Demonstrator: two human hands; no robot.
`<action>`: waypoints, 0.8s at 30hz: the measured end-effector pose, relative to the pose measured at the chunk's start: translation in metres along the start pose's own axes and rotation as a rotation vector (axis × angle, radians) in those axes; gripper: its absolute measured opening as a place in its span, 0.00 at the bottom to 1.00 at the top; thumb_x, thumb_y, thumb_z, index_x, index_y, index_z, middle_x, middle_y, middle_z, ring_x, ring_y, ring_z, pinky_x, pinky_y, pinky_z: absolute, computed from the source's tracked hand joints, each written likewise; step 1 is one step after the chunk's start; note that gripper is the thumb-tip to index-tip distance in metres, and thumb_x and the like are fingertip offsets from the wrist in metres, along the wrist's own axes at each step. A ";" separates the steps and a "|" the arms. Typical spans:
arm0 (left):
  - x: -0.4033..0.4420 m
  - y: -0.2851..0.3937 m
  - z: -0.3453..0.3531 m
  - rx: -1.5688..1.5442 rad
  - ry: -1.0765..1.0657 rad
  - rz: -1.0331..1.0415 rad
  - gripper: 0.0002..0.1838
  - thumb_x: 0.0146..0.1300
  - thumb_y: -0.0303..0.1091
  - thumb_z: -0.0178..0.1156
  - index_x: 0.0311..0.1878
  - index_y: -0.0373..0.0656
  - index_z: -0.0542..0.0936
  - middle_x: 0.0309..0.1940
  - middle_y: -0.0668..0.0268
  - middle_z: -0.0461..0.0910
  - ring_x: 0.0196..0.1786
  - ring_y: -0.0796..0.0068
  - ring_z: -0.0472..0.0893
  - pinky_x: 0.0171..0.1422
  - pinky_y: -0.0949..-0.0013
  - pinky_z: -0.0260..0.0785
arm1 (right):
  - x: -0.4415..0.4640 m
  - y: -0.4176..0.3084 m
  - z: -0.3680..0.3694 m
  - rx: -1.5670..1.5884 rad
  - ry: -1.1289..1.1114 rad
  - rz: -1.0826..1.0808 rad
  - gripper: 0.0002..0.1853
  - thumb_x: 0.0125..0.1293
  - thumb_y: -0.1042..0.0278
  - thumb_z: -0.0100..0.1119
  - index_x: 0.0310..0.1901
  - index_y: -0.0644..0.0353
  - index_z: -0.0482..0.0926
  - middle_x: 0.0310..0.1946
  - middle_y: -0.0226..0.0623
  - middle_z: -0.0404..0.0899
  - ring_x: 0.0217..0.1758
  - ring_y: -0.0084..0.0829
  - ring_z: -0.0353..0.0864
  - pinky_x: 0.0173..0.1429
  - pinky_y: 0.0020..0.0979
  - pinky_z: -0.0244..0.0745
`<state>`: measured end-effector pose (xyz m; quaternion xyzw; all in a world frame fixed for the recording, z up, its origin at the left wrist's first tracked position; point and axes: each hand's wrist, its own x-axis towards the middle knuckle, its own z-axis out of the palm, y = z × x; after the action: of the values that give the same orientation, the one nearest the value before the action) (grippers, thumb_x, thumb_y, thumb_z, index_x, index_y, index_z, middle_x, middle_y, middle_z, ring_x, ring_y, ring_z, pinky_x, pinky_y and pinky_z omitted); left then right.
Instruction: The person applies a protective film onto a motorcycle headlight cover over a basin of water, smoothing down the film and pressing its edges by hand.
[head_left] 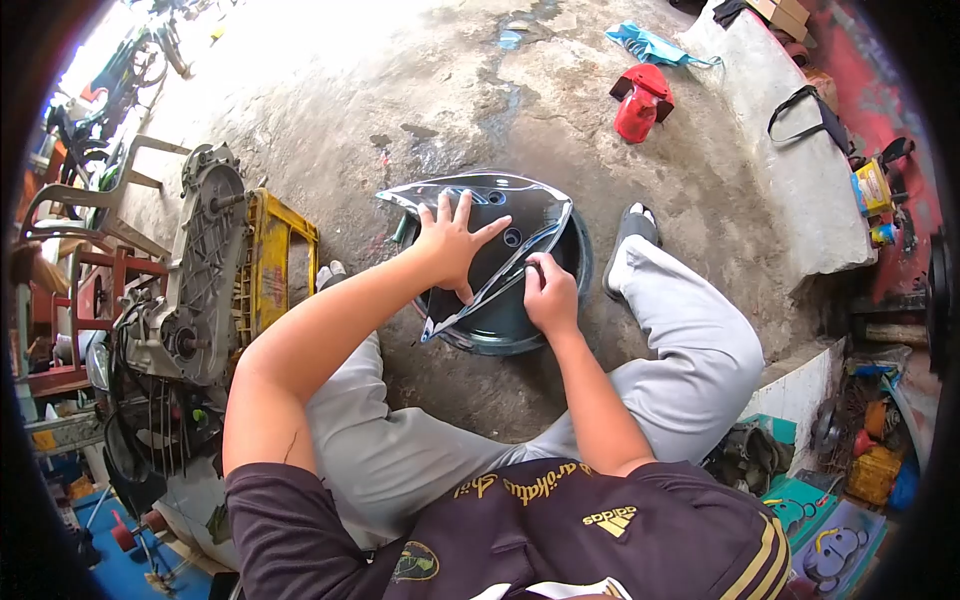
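A glossy black motorcycle fairing panel (535,208) with pale, shiny edges and blue markings lies across a dark round basin (505,335) on the floor between my legs. My left hand (452,242) rests on the panel, fingers spread wide, with the palm side down. At the panel's right lower edge, my right hand (550,292) is closed in a pinch. Whether it grips the edge itself or something thin along it is hidden by the fingers. Part of the basin's inside shows below and to the right of the panel.
To the left stand a grey engine casing (205,270), a yellow crate (272,265) and a chair (110,195). A red container (640,105) and a blue plastic bag (655,45) lie ahead on the concrete. A pale ledge (775,150) runs along the right, with tools behind it.
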<state>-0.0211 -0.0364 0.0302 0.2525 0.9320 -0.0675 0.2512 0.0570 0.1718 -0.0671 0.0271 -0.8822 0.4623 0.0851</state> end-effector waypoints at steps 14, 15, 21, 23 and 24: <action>-0.001 -0.001 0.003 -0.008 0.009 0.002 0.85 0.31 0.62 0.91 0.91 0.84 0.41 0.89 0.32 0.43 0.86 0.16 0.50 0.79 0.18 0.56 | 0.006 0.001 0.001 -0.014 0.183 0.063 0.08 0.76 0.72 0.60 0.51 0.61 0.84 0.45 0.55 0.90 0.49 0.61 0.89 0.53 0.51 0.83; -0.001 -0.001 0.002 -0.007 0.013 0.002 0.85 0.31 0.62 0.91 0.91 0.84 0.41 0.89 0.32 0.43 0.86 0.16 0.50 0.79 0.18 0.56 | 0.002 -0.002 -0.001 0.006 0.074 0.020 0.08 0.76 0.73 0.59 0.51 0.62 0.84 0.45 0.56 0.89 0.50 0.61 0.89 0.53 0.51 0.83; -0.003 0.000 0.000 -0.005 -0.005 -0.004 0.85 0.32 0.62 0.91 0.91 0.83 0.42 0.89 0.33 0.43 0.87 0.17 0.49 0.80 0.19 0.56 | 0.011 0.000 -0.003 -0.001 0.125 0.087 0.08 0.76 0.73 0.58 0.52 0.61 0.83 0.45 0.56 0.89 0.50 0.62 0.88 0.54 0.52 0.82; -0.002 0.000 0.001 -0.009 0.002 0.000 0.85 0.32 0.62 0.91 0.91 0.83 0.42 0.89 0.33 0.43 0.87 0.18 0.50 0.80 0.19 0.56 | 0.003 -0.003 -0.002 0.015 0.045 0.033 0.08 0.77 0.73 0.57 0.52 0.62 0.83 0.45 0.56 0.89 0.50 0.62 0.88 0.54 0.53 0.82; -0.001 -0.001 0.000 -0.008 0.008 0.000 0.85 0.32 0.62 0.91 0.91 0.83 0.42 0.89 0.33 0.43 0.87 0.18 0.50 0.80 0.19 0.56 | 0.001 -0.004 -0.003 0.024 -0.031 -0.023 0.08 0.77 0.74 0.57 0.51 0.63 0.82 0.45 0.57 0.89 0.50 0.63 0.88 0.54 0.53 0.82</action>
<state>-0.0209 -0.0376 0.0309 0.2519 0.9331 -0.0626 0.2487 0.0566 0.1723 -0.0624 0.0454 -0.8774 0.4715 0.0764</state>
